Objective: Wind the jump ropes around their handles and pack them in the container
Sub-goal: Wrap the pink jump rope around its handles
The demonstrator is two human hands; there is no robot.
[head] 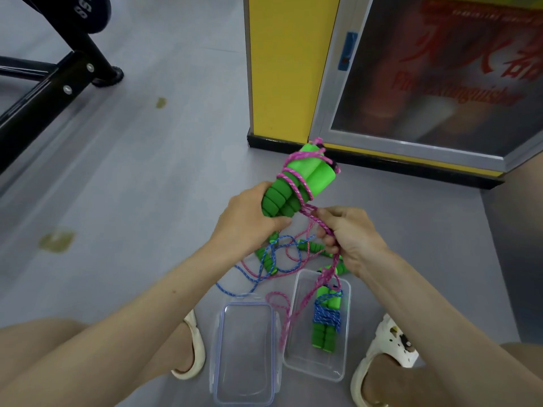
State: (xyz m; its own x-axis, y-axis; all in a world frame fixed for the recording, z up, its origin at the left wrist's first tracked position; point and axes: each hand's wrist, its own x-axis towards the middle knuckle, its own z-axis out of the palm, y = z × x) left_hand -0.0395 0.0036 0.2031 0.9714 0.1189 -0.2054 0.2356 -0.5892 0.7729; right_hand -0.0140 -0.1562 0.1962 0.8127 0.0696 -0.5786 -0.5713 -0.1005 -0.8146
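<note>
My left hand (249, 214) grips a pair of green foam handles (296, 183) held side by side, with a few turns of pink rope (293, 183) around them. My right hand (349, 239) pinches the loose pink rope just right of the handles; the rest trails down over the clear container (346, 327). Inside that container lies a green-handled rope bundle wound in blue rope (326, 318). On the floor beyond the hands lie more green handles (269, 261) tangled with blue rope (258, 277) and pink rope.
The clear lid with blue clips (245, 351) lies left of the container, between my feet in white sandals (385, 356). A yellow pillar (282, 69) and a glass fire extinguisher cabinet (440, 77) stand ahead. A black metal gym frame (44, 92) is at upper left.
</note>
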